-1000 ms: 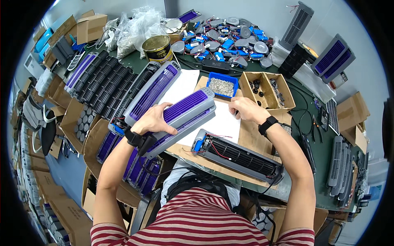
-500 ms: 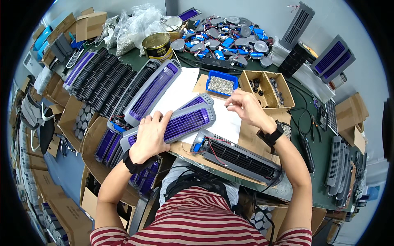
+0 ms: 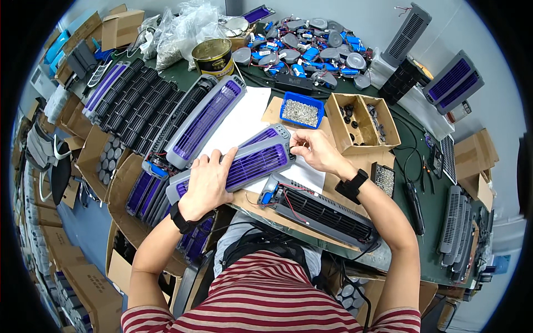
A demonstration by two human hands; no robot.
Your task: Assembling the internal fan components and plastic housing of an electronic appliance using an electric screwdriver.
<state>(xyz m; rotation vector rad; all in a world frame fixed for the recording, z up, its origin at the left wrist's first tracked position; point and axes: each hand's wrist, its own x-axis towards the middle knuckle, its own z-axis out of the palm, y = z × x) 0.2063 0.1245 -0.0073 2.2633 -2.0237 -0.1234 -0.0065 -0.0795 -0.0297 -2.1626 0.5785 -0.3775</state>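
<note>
My left hand [image 3: 206,182] grips a grey fan housing [image 3: 260,166] with a purple slatted grille, its fingers over the lower left part. At the housing's right end, my right hand [image 3: 315,151] pinches thumb and forefinger together by the end face. A small dark bit shows at the fingertips, too small to name. Partly beneath this housing lies a second grey and purple housing [image 3: 265,135]. Nearer to me rests an opened housing with a black fan rotor [image 3: 327,213] inside, red wires and a blue part at its left end.
Beyond my right hand stand a blue tray [image 3: 285,115] of small screws and a divided cardboard box [image 3: 340,143] of small black parts. A screwdriver [image 3: 413,208] lies at right. Rows of black rotors [image 3: 139,108] fill the left; motors with blue parts [image 3: 311,55] pile up behind.
My right hand has come down and left, from above the table to the housing's right end. My left hand stays on the housing.
</note>
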